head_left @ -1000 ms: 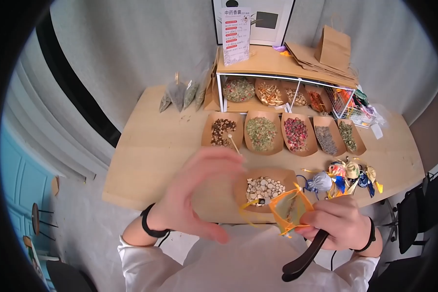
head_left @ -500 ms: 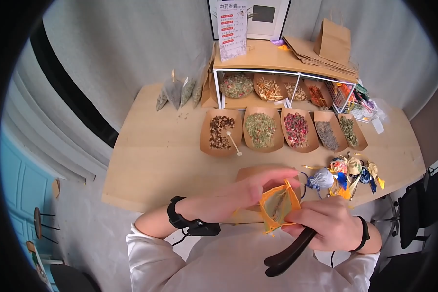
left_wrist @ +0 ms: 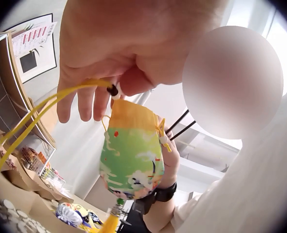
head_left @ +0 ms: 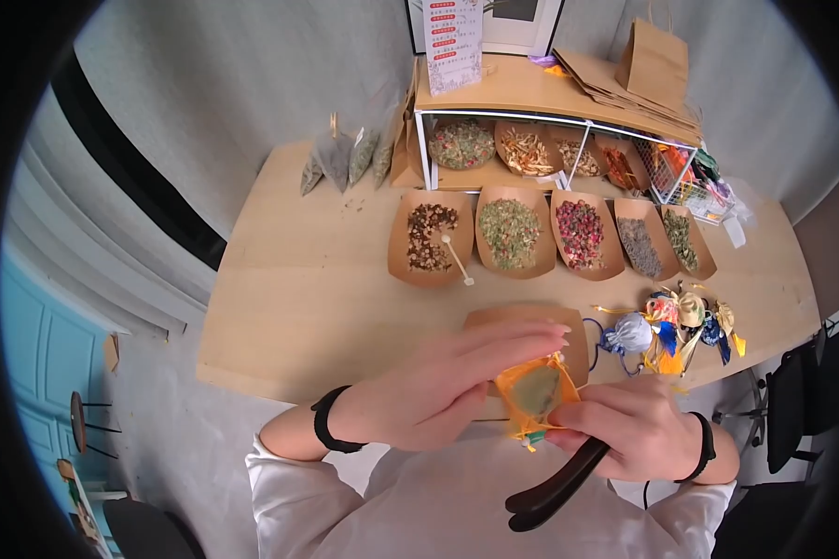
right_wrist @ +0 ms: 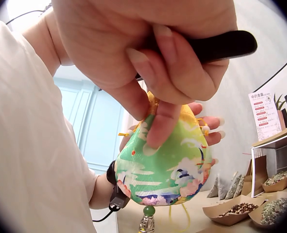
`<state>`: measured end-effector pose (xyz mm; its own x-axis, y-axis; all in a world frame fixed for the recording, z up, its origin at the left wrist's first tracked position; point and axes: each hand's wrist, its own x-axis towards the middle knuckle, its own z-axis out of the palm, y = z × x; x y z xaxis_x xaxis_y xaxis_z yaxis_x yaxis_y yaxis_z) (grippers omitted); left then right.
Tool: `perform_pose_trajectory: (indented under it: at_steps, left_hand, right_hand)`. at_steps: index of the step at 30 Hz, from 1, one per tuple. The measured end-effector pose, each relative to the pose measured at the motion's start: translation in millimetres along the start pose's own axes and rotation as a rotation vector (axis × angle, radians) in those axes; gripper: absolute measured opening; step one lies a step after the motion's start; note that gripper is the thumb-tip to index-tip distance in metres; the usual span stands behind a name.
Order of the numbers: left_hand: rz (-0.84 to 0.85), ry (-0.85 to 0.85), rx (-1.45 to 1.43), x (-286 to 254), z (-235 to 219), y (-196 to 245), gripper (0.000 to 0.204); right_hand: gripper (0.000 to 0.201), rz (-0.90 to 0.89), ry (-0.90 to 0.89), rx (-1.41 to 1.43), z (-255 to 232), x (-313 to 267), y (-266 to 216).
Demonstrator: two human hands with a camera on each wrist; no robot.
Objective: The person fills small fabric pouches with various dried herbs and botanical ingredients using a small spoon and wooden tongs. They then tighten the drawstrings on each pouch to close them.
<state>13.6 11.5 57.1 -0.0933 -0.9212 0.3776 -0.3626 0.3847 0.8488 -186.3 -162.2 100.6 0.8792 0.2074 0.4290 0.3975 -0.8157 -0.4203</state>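
A small drawstring pouch [head_left: 537, 389], green and floral with an orange-yellow rim, hangs with its mouth spread and its inside showing. My right hand [head_left: 641, 424] pinches the pouch's edge, a finger and thumb on its rim. The same hand's curled fingers hold a dark tool with two long handles [head_left: 559, 489]; its other end is hidden. My left hand [head_left: 443, 387] is on the other side of the pouch, fingers straight across the rim's far side. A yellow cord [left_wrist: 51, 97] with a dark bead runs by the left thumb. A green bead [right_wrist: 149, 210] and tassel hang below the pouch.
A paper tray [head_left: 576, 337] of pale slices sits under the hands. Behind it stands a row of trays with dried herbs and flowers, a small spoon [head_left: 459, 261] in the leftmost tray [head_left: 404, 256]. Finished pouches [head_left: 629, 334] lie at right; a shelf [head_left: 503, 88] stands at back.
My left hand has come across from the left to the pouch, its fingers straightening along the rim. The pouch has shifted slightly left in my right hand, which keeps its grip.
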Motion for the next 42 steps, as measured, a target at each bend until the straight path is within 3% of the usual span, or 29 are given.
perform_pose_trajectory:
  at_steps: [2, 4, 5, 7, 10, 11, 13, 17, 19, 25, 27, 29, 30, 31, 33, 35, 39, 41, 42]
  left_hand:
    - [0.05, 0.011, 0.023, -2.1, 3.8, 1.0, 0.057]
    - [-0.065, 0.022, -0.192, -2.1, 10.0, 4.5, 0.082]
    - [-0.066, 0.02, -0.192, -2.6, 12.9, 0.7, 0.082]
    - [-0.069, 0.028, -0.357, -3.5, 19.1, -14.5, 0.117]
    - [0.006, 0.046, -0.504, 1.0, 31.0, -25.8, 0.126]
    - [0.004, 0.045, -0.504, 1.2, 34.8, -24.1, 0.126]
    - [-0.122, 0.063, -0.771, 0.3, 41.7, -18.5, 0.122]
    - [-0.21, 0.046, -0.829, -3.5, 46.3, -19.4, 0.117]
    - [-0.046, 0.091, -0.458, -4.3, 46.6, -25.2, 0.104]
    - [0.042, 0.142, -0.093, -5.8, 34.5, -28.0, 0.076]
    - [0.029, 0.143, -0.084, -9.7, 29.1, -29.0, 0.074]
    - [0.01, 0.145, -0.078, -19.2, 20.2, -27.5, 0.071]
    - [-0.105, 0.108, -0.091, -27.4, 11.9, -23.8, 0.071]
    - [-0.22, 0.067, -0.105, -35.9, 2.6, -21.5, 0.07]
    - [-0.204, 0.055, -0.093, -56.7, -18.2, -17.9, 0.071]
    - [-0.238, 0.041, -0.131, -74.2, -39.5, -3.1, 0.074]
    - [-0.293, 0.008, -0.18, -81.9, -49.4, -10.7, 0.072]
    - [-0.483, -0.075, -0.173, -73.0, -50.1, -22.0, 0.072]
    - [-0.501, -0.116, -0.121, -66.4, -48.5, -29.1, 0.073]
  right_hand:
    - [0.017, 0.013, -0.032, -0.025, -0.5, 1.0, -1.4]
    - [0.018, 0.004, -0.033, -0.021, -1.0, 2.4, -2.2]
    - [0.018, -0.004, -0.035, -0.018, -0.9, 3.1, -2.6]
    - [0.019, -0.012, -0.025, 0.007, 1.4, 4.6, -3.0]
    - [0.021, -0.031, -0.018, 0.031, 7.0, 4.5, -2.4]
    - [0.022, -0.046, -0.023, 0.028, 8.7, 4.3, -1.4]
    - [0.022, -0.056, -0.025, 0.021, 11.7, 3.4, 1.1]
    - [0.02, -0.049, -0.029, -0.013, 12.8, 4.5, -0.7]
    - [0.02, -0.039, -0.036, -0.028, 10.4, 4.8, -2.9]
    - [0.022, 0.019, -0.077, -0.044, 9.6, 0.3, -4.4]
    - [0.028, 0.055, -0.088, -0.013, 2.6, -0.2, -6.3]
    - [0.043, 0.259, -0.183, 0.092, -12.7, 1.1, -7.0]
    - [0.055, 0.316, -0.214, 0.121, -21.5, 1.1, -5.8]
    - [0.055, 0.322, -0.214, 0.132, -30.7, 2.6, -3.3]
    - [0.048, 0.506, -0.35, 0.154, -44.6, 0.2, 4.0]
    - [0.027, 0.493, -0.2, 0.1, -34.8, -21.0, 26.0]
    - [0.018, 0.565, -0.206, -0.079, -36.0, -27.9, 45.6]
    - [0.016, 0.55, -0.193, -0.118, -33.0, -31.1, 55.9]
    - [0.015, 0.604, -0.199, -0.138, -31.3, -30.9, 58.9]
